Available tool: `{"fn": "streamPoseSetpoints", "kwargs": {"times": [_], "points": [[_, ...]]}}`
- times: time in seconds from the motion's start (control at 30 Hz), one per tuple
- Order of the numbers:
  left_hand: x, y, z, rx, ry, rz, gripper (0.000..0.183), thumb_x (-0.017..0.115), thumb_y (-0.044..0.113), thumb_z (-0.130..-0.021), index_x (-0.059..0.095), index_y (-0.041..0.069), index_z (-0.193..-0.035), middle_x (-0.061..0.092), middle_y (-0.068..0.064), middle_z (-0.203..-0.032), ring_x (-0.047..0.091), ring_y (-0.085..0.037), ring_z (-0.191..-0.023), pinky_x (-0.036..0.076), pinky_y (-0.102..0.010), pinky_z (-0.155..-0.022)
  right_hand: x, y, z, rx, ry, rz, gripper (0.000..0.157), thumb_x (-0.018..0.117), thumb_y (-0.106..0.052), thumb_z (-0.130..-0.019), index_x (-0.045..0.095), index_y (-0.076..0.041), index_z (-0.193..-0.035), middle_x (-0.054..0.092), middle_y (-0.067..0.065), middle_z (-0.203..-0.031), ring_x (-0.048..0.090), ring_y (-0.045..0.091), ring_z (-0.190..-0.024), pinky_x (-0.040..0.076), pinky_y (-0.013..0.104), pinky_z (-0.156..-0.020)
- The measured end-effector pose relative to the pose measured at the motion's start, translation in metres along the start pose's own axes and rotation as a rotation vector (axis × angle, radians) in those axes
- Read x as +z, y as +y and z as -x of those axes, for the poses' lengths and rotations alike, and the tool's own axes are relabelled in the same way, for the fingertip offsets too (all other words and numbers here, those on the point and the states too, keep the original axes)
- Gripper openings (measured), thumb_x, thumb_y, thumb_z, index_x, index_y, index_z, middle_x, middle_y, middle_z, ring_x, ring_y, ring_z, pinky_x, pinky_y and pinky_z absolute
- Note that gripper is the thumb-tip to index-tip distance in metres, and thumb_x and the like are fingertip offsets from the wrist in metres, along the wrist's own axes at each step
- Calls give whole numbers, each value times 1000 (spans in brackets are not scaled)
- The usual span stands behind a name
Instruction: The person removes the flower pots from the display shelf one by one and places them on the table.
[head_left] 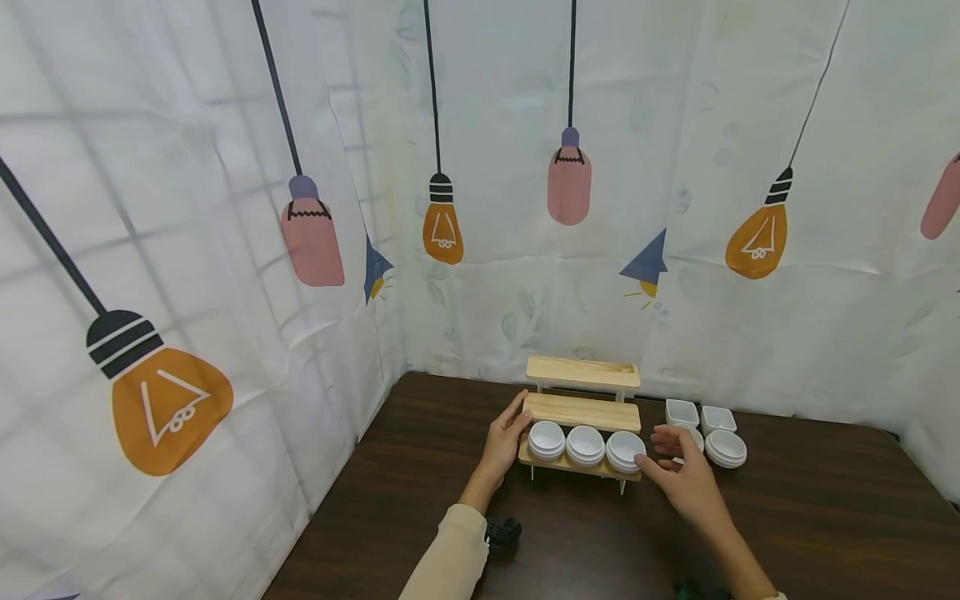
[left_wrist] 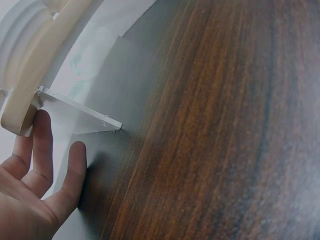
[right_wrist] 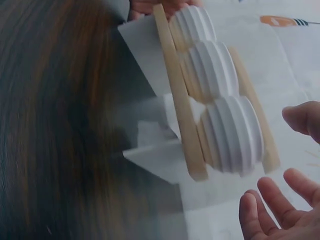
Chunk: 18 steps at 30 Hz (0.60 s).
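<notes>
A three-tier wooden stand (head_left: 581,409) with white legs is on the dark table. Its lowest board (right_wrist: 177,95) carries three stacks of small round white bowls, the left stack (head_left: 547,440), the middle stack (head_left: 585,446) and the right stack (head_left: 626,452). My left hand (head_left: 501,446) holds the stand's left end, fingertips against the lowest board (left_wrist: 45,55) in the left wrist view. Beside the right stack is my right hand (head_left: 686,479), fingers spread and loosely bent. In the right wrist view a gap separates its fingers (right_wrist: 272,197) from the bowls.
Behind my right hand stand two square white dishes (head_left: 682,412) and more round white bowls (head_left: 725,448), one stack partly hidden by the hand. A curtain (head_left: 510,300) printed with lamps hangs behind the dark table (head_left: 810,500).
</notes>
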<state>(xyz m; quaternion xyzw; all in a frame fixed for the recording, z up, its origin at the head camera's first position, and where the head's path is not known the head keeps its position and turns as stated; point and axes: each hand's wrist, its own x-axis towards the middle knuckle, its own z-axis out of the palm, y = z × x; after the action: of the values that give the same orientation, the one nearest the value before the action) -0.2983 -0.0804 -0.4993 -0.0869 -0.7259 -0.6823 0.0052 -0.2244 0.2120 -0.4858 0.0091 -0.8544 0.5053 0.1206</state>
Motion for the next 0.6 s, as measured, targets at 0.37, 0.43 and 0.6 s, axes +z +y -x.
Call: {"fn": "streamPoseSetpoints", "kwargs": {"times": [0.37,0.43,0.6], "points": [[1,-2,-2,-11,8,-7,48,53,24,-108,47,20,-155,69,-14,-125,60,-8,-102,48,-34,-99,18,2,-5,20,-22,-86,67,80,-21,-90,45,2,-142,56,22,-134,53,10,-110,51,20,-87],[1,-10,-6,-11,14,-11,49,53,24,-108,46,19,-156,68,-14,-128,60,-8,-103,47,-35,-99,20,3,-6,32,-27,-93,67,81,-21,-90,45,3,-142,55,21,-134,53,11,-111,51,20,-88],[2,-31,-17,-5,33,-21,50,53,32,-108,45,23,-156,67,-13,-132,59,-7,-103,47,-35,-99,26,6,-6,39,-25,-103,67,82,-20,-88,46,3,-141,56,22,-133,53,15,-112,50,19,-86]]}}
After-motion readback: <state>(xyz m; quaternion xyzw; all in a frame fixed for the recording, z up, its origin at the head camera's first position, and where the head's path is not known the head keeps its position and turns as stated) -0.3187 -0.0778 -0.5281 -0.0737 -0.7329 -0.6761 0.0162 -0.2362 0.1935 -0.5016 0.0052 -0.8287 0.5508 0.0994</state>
